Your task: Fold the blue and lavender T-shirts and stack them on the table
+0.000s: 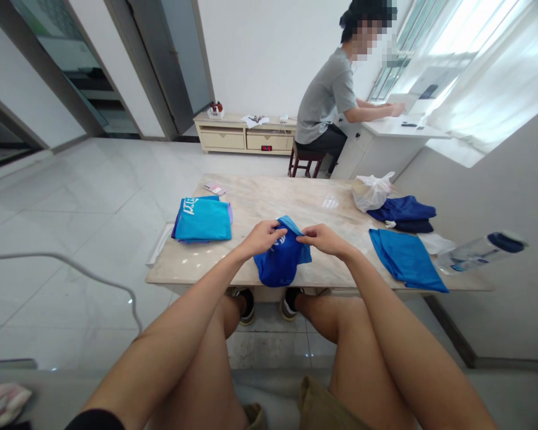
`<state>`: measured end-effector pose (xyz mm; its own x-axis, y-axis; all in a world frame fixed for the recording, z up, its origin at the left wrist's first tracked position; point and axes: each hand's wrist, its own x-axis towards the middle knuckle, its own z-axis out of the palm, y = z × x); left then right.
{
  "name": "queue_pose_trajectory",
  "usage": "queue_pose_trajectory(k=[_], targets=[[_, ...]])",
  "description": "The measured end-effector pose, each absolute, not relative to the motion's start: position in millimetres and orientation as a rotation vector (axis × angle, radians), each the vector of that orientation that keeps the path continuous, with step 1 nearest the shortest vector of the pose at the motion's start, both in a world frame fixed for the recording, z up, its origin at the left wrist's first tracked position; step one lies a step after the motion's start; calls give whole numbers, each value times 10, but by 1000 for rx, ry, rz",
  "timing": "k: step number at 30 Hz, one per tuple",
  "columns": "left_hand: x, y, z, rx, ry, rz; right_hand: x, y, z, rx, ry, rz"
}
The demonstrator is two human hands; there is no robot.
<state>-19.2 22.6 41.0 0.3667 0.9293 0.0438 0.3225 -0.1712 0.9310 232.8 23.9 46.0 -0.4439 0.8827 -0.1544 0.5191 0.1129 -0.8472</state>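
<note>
My left hand [262, 237] and my right hand [321, 238] both pinch the top edge of a blue garment [280, 260] with white print. It hangs bunched between them over the near edge of the marble table [269, 200]. A folded stack of light blue garments [202, 219] lies on the table to the left. On the right lie a flat blue garment [406, 257] and a dark blue pile [403, 212]. My bare knees and shoes show below the table edge.
A white plastic bag [371, 190] sits at the table's far right, a clear bottle with a dark cap [479, 252] at the right edge. A person in a grey shirt sits at a white desk [399, 128] by the window. A low cabinet [244, 134] stands against the far wall.
</note>
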Motion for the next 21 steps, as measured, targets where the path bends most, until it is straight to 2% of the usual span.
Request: queue_pose_trajectory(k=[11, 15, 21], targets=[[-298, 277, 365, 1754, 1234, 781, 2324, 240, 509, -1409, -1907, 1193], [-302, 241, 394, 1782, 1231, 759, 2341, 223, 501, -1351, -1931, 1291], [-281, 241, 552, 1864, 1154, 1025, 2335, 145, 544, -1343, -1955, 1374]])
